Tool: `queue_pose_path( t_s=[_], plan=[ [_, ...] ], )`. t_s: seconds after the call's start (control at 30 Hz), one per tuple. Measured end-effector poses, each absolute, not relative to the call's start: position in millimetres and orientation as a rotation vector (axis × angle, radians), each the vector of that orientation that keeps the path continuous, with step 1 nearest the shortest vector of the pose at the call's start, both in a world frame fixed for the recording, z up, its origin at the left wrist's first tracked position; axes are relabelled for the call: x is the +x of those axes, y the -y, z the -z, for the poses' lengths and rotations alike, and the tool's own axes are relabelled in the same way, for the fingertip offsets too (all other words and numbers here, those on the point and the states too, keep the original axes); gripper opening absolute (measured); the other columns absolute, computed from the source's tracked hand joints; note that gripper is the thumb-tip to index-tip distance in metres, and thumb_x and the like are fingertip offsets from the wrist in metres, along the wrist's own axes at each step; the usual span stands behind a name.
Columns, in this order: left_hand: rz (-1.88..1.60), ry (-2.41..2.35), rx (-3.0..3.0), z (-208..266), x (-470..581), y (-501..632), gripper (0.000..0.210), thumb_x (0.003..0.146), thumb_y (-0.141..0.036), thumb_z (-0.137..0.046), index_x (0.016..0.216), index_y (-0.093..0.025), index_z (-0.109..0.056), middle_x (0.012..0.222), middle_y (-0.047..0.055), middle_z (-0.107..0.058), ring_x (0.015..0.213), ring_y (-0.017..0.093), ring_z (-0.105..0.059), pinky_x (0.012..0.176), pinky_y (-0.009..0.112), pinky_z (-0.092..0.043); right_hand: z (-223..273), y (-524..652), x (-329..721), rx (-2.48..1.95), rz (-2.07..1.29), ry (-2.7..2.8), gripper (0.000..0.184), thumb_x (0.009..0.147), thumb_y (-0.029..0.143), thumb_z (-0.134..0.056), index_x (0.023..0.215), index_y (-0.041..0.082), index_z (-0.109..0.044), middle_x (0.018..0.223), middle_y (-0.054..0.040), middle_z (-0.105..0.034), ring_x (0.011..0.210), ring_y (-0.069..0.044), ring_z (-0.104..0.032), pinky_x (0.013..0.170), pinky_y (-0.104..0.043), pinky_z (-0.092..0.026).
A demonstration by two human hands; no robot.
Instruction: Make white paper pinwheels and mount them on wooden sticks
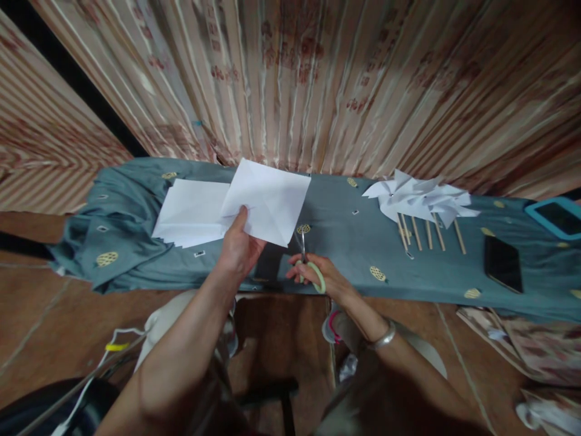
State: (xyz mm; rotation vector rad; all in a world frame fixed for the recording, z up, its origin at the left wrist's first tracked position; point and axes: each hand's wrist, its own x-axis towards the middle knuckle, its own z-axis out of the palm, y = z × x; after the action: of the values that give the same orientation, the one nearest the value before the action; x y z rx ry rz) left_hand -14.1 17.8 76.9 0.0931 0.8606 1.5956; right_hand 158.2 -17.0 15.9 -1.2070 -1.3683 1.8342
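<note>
Our left hand point(238, 248) pinches the near edge of a white paper square point(267, 200) and holds it up over the surface point(345, 254), which has a blue-green cloth on it. Our right hand point(318, 275) is closed around the green handles of the scissors point(305, 251), and the blades point up at the bottom edge of the paper. We think the cut could go crooked, because we hold the paper by one edge only and it can flop. The blades are also near our left thumb, so we could nick it. The paper is clean and thin, with fold lines crossing it. More white sheets point(190, 212) lie flat just to the left. Finished paper pinwheels point(420, 200) on sticks lie to the right, near a dark phone point(503, 263).
</note>
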Motion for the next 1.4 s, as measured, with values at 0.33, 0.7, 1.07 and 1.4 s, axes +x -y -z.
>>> queue_pose_path(
  t_s=[0.33, 0.7, 1.07, 1.4],
  plan=[
    [-1.585, -0.827, 0.093, -75.9, -10.3, -17.6, 0.032, 0.1, -0.018, -0.043, 0.125, -0.011, -0.06, 0.105, 0.009, -0.077, 0.108, 0.019, -0.07, 0.103, 0.031, -0.051, -18.6, 22.9, 158.5, -1.14, -1.947, 1.495, 0.062, 0.067, 0.068, -0.073, 0.099, 0.017, -0.064, 0.085, -0.0068, -0.073, 0.072, -0.014, -0.063, 0.068, -0.027, -0.048],
    [-1.563, -0.845, 0.131, -72.1, -8.2, -15.9, 0.034, 0.099, -0.018, -0.043, 0.13, -0.012, -0.058, 0.107, 0.009, -0.077, 0.106, 0.018, -0.071, 0.102, 0.031, -0.052, -16.2, 22.1, 156.0, -1.165, -1.899, 1.517, 0.063, 0.068, 0.071, -0.07, 0.097, 0.016, -0.066, 0.075, -0.0048, -0.072, 0.063, -0.012, -0.06, 0.06, -0.024, -0.046],
    [-1.554, -0.871, 0.149, -73.8, -7.5, -15.1, 0.033, 0.099, -0.018, -0.044, 0.126, -0.009, -0.06, 0.113, 0.011, -0.075, 0.11, 0.019, -0.069, 0.105, 0.031, -0.05, -14.9, 21.6, 156.8, -1.124, -1.873, 1.551, 0.058, 0.071, 0.07, -0.069, 0.093, 0.016, -0.068, 0.074, -0.0046, -0.073, 0.062, -0.011, -0.06, 0.06, -0.024, -0.047],
    [-1.548, -0.884, 0.144, -74.9, -7.3, -14.6, 0.032, 0.098, -0.019, -0.045, 0.123, -0.009, -0.062, 0.121, 0.013, -0.072, 0.116, 0.021, -0.066, 0.105, 0.031, -0.049, -15.7, 21.4, 154.5, -1.137, -1.869, 1.487, 0.056, 0.066, 0.069, -0.074, 0.085, 0.017, -0.068, 0.065, -0.0016, -0.07, 0.056, -0.01, -0.057, 0.055, -0.023, -0.045]
  ],
)
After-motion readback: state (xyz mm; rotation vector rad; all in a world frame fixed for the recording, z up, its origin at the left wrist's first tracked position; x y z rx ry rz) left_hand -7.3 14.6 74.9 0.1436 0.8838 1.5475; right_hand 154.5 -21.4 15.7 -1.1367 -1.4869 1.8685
